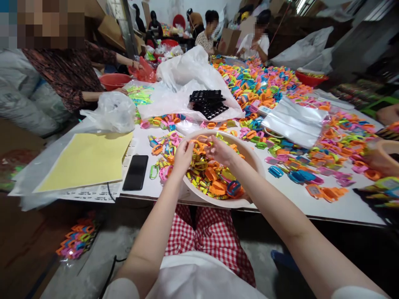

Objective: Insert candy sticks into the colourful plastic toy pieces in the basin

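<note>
Here in the head view, both hands are at work over the pale bowl (230, 202), near the table's (282, 198) front edge. The left hand (184, 153) has its fingertips drawn together beside an orange plastic loop (199, 145); whether it actually pinches the loop, I can't tell. The right hand (220, 150) comes in from the other side, fingers loosely bent, half curled, and its grip is hidden too. The loop is between them, above the bowl's far half. I'd call this step handling small pieces one at a time; it calls for a light fingertip grip, with the jumble underneath kept inside the rim.

Now the containers! The bowl is well filled: little yellow pieces (199, 181), orange clips (217, 188), a blue one near the right. Far left, there's a red basin (114, 84) by a co-worker whose hand is at a red bag (147, 71). Far right, another red tub (312, 80) holds yellowish bits. A crumpled clear bag (114, 113) sits left, contents unclear. And across the far right, a great colourful heap (254, 89) spreads loose, with black trays (208, 106) just left of it on white plastic.
</note>
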The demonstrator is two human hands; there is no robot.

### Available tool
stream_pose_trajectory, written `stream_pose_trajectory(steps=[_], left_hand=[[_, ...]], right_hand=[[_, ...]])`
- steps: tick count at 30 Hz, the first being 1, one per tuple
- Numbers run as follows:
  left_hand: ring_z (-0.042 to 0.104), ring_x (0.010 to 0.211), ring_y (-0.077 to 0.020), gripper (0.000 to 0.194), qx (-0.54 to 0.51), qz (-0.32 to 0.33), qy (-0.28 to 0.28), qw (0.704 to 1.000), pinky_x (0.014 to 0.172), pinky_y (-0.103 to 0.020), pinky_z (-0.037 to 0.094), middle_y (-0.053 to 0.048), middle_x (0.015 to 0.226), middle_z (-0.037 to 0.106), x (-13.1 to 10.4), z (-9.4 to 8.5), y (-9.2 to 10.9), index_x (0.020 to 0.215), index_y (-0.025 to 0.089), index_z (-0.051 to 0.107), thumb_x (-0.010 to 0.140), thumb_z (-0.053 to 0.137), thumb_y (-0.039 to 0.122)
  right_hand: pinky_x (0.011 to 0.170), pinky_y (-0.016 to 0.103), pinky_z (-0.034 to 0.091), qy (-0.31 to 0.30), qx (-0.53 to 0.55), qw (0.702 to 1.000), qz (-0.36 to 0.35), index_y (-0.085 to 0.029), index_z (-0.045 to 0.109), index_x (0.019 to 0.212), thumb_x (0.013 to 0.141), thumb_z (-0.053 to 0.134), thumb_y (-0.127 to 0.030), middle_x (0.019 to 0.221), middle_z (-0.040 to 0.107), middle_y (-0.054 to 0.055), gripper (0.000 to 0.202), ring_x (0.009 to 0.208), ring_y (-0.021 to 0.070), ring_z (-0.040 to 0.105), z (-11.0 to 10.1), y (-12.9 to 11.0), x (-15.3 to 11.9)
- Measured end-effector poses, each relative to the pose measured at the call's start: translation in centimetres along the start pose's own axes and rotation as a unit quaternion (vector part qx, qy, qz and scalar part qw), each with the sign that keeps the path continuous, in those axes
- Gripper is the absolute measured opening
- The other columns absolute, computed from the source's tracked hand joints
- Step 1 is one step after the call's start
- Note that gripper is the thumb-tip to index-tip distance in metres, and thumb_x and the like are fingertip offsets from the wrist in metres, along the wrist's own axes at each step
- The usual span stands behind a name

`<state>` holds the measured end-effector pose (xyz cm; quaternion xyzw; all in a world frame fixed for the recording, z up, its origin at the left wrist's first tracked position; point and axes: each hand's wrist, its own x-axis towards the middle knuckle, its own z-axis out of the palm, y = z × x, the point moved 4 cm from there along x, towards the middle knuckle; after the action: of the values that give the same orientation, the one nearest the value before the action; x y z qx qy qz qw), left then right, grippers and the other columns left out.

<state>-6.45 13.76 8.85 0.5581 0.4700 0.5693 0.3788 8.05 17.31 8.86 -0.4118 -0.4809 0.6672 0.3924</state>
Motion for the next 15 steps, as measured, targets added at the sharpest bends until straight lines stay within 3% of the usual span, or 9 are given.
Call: stream_pose_trajectory(steps=[5,9,12,15], left_hand=[[0.051,0.073,-0.0122,0.021,0.055,0.008,0.012,0.998,0.070,-0.023,0.040,0.000,0.073,0.052,-0.1,-0.2,-0.1,0.076,0.017,0.050,0.090,0.040,0.030],[0.054,0.077,-0.0134,0.016,0.066,-0.021,-0.002,0.998,0.073,-0.025,0.042,0.000,0.082,0.054,-0.3,0.2,-0.2,0.085,0.018,0.049,0.085,0.052,0.034],[0.056,0.073,-0.0128,0.025,0.078,-0.049,-0.036,0.995,0.070,-0.026,0.044,0.000,0.086,0.054,-0.5,0.5,-0.2,0.093,0.020,0.045,0.080,0.061,0.034],[0.055,0.080,-0.0139,0.023,0.099,-0.018,-0.060,0.993,0.075,-0.027,0.044,0.000,0.087,0.053,-0.5,0.6,0.2,0.090,0.019,0.045,0.078,0.063,0.030]], right_hand=[[0.056,0.019,0.039,0.050,0.053,0.997,-0.039,-0.022,0.049,0.076,0.063,0.072,-0.049,0.071,0.054,-0.006,0.038,0.056,0.0062,0.044,-0.7,-0.3,-0.3],[0.051,0.020,0.035,0.024,0.038,0.998,-0.050,-0.021,0.046,0.067,0.064,0.071,-0.039,0.065,0.049,-0.005,0.030,0.052,0.0067,0.039,-0.6,-0.8,-0.7],[0.047,0.021,0.030,-0.007,0.022,0.997,-0.074,-0.020,0.042,0.061,0.068,0.067,-0.034,0.059,0.040,-0.006,0.029,0.048,0.0061,0.030,-0.1,-1.3,-0.9],[0.047,0.021,0.029,-0.006,0.030,0.996,-0.084,-0.020,0.044,0.064,0.066,0.070,-0.030,0.062,0.041,-0.006,0.028,0.049,0.0056,0.030,0.3,-1.6,-1.0]])
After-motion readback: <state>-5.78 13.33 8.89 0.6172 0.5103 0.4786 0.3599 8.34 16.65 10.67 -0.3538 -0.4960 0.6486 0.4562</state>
